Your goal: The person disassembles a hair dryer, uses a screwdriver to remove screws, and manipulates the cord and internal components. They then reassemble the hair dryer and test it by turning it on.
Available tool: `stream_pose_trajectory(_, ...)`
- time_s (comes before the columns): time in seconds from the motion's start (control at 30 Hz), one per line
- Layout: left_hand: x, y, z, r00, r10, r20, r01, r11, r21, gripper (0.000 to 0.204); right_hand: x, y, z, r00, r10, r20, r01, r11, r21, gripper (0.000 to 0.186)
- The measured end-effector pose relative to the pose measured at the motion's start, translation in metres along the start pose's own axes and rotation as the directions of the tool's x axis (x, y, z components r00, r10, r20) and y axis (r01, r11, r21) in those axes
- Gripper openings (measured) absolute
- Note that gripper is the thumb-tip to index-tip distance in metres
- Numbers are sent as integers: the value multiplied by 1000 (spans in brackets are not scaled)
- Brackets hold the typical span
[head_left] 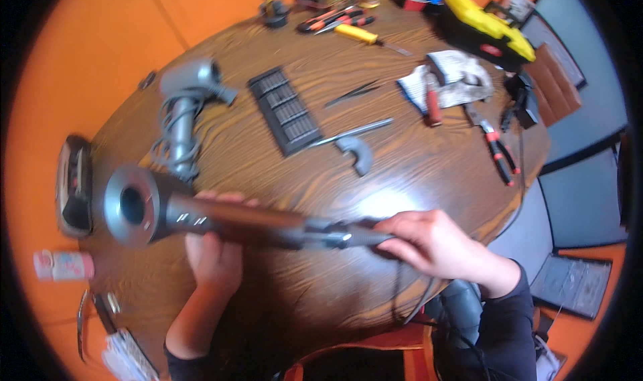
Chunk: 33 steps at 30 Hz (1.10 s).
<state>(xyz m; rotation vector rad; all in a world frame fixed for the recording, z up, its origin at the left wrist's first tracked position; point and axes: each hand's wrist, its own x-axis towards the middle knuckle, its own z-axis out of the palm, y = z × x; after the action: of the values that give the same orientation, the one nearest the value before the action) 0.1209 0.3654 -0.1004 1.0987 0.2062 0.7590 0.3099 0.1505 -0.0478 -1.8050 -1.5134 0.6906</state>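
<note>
A hair dryer (238, 220) with a round ringed head lies horizontally across my two hands above the wooden table (335, 294). My left hand (218, 254) grips its handle from beneath, near the head. My right hand (422, 244) pinches the narrow fitting at the handle's bottom end, where a dark cord hangs down. Behind the dryer are a grey curved piece (360, 160), a thin metal driver (351, 132), a black bit case (284, 110) and tweezers (348, 94).
A second grey dryer (189, 80) with coiled cord is at back left. Pliers (502, 157), gloves (459, 73), a red-handled tool (433, 103), a yellow-handled screwdriver (356, 34) and a yellow-black tool bag (485, 29) lie right and back. A chair (422, 341) is below the front edge.
</note>
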Motion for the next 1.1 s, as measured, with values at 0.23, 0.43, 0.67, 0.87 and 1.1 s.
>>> stream_pose_trajectory(0.23, -16, 1, 13, 974, -119, 192, 148, 979, -139, 74, 3, 0, 10, 981, -190, -48, 196, 966, 168, 18)
stream_pose_trajectory(0.43, -36, 11, -4, 963, -232, 135, 241, 969, -60, 62, 18, -7, 25, 925, 28, 380, -157, 937, 311, 17)
stream_pose_trajectory(0.67, -42, 28, -35, 952, -234, 199, 226, 972, 61, 54, 52, -5, 57, 867, 22, 497, -43, 999, 31, 22)
stream_pose_trajectory(0.87, -22, 35, -86, 946, -280, 165, 301, 946, -122, 62, 90, -19, 87, 898, -164, 408, 193, 981, -29, 28)
stream_pose_trajectory(1.1, -9, 33, -115, 967, -231, 111, 245, 961, -132, 55, 114, -37, 109, 922, -130, 364, 90, 988, 124, 32)
